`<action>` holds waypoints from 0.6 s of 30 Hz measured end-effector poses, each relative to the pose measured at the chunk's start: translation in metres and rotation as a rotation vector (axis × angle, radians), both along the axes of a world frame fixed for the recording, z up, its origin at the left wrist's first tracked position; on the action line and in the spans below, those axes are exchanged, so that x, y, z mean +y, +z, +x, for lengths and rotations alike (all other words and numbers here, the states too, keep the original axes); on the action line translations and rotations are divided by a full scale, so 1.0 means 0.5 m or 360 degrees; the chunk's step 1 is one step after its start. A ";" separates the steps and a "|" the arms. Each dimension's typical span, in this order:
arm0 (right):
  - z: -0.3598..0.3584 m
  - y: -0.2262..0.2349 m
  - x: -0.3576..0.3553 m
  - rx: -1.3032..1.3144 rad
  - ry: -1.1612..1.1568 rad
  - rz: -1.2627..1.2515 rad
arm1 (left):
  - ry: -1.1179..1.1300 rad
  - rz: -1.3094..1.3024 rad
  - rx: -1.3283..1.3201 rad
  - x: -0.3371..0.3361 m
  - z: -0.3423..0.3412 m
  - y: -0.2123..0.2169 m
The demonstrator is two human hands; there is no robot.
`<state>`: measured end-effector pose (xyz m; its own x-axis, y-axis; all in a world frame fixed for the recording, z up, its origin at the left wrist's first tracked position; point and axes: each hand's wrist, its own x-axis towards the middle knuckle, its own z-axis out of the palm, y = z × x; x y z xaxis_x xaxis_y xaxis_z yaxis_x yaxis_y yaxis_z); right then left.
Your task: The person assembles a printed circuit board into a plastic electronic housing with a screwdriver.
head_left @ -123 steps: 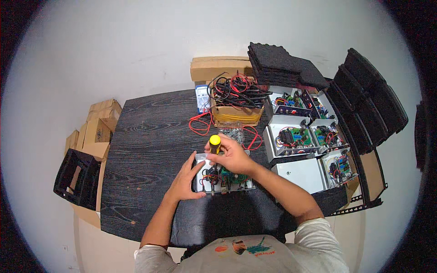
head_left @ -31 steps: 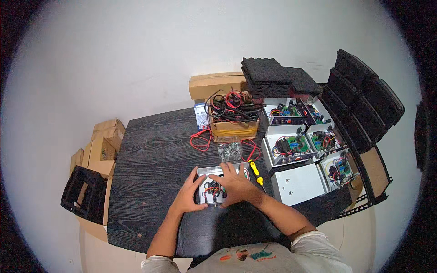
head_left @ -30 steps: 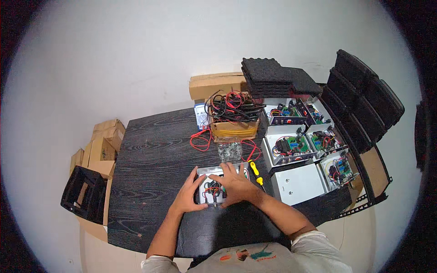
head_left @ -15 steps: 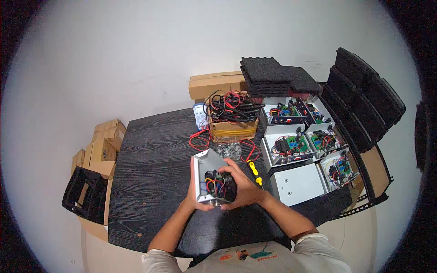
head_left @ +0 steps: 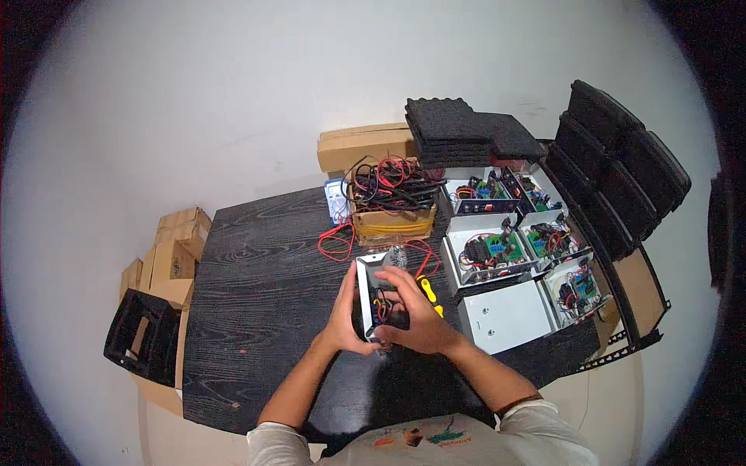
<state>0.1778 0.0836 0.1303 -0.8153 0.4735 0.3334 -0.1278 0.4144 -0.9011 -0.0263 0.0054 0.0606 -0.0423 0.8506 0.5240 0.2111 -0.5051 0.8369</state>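
Note:
Between my two hands, above the near middle of the dark wooden table [head_left: 256, 311], a light metal electronics housing [head_left: 363, 289] is held tilted, with its open side showing black parts and coloured wires. My left hand [head_left: 343, 318] presses along its left wall, fingers closed on the case. My right hand [head_left: 416, 318] wraps round the other side, its fingers reaching over the opening. Part of the wiring lies hidden behind those fingers. Just right of my right hand is a yellow and black screwdriver [head_left: 428, 290], partly covered by the hand.
Several open housings with green circuit boards [head_left: 497, 250] stand at the right beside a closed white housing [head_left: 505, 314]. A carton of cables [head_left: 395, 227], a multimeter [head_left: 336, 203] and a bag of small parts [head_left: 395, 257] lie beyond my hands. Black foam [head_left: 451, 132] and black cases [head_left: 614, 167] are stacked behind.
The housing has turned and tipped, so its opening looks narrower, and it has shifted slightly right. Both hands moved with it; my right hand now covers more of the screwdriver.

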 end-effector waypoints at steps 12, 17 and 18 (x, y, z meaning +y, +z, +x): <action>0.005 0.055 -0.023 -0.0105 -0.0261 -0.0068 | 0.0089 0.0012 0.0352 0.002 -0.015 0.002; -0.014 -0.006 0.015 -0.0004 -0.0114 -0.0549 | 0.0027 -0.0061 0.0188 0.000 -0.014 -0.007; -0.020 -0.018 0.024 0.0062 -0.0036 -0.0458 | 0.0043 -0.0030 0.0239 0.001 -0.012 -0.003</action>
<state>0.1676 0.0954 0.1214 -0.7925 0.5713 0.2134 -0.1583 0.1453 -0.9766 -0.0325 0.0059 0.0592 0.0121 0.8599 0.5103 0.3479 -0.4821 0.8041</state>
